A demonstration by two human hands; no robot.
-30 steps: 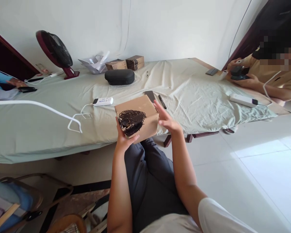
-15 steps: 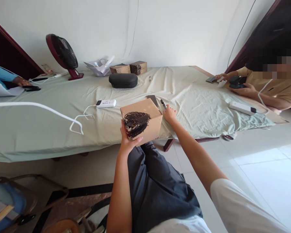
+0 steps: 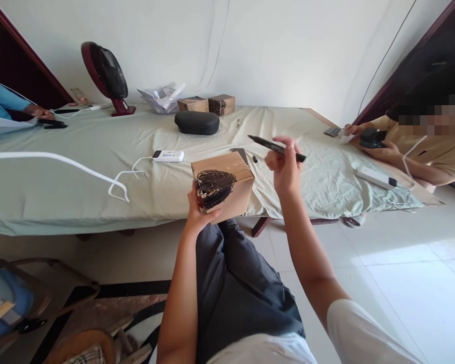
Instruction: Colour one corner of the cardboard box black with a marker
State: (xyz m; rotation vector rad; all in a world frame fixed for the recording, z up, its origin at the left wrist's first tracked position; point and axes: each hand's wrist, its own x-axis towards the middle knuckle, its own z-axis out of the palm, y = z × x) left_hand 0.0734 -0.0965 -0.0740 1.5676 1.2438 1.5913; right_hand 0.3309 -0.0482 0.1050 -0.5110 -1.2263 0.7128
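My left hand [image 3: 200, 211] grips the lower left corner of a cardboard box [image 3: 233, 194] at the table's near edge. Dense black scribbles [image 3: 219, 186] cover part of the box's side. Held in the air right of the box, a black marker [image 3: 267, 143] is between the fingers of my right hand [image 3: 286, 164], its bare tip pointing left. The marker's black cap [image 3: 255, 158] lies on the cloth just right of the box. A dark flat object [image 3: 240, 153] is partly hidden behind the box.
On the cloth-covered table [image 3: 98, 202] are a black case [image 3: 197, 123], two small cardboard boxes [image 3: 222, 104], a fan [image 3: 106, 76] and a white power bank-like device [image 3: 169, 156] with a cable. A white cable [image 3: 60, 157] crosses the left side. People sit at both ends.
My right hand has risen off the table with the marker, which is now uncapped; the cap stays on the cloth. My left hand keeps its hold on the box.
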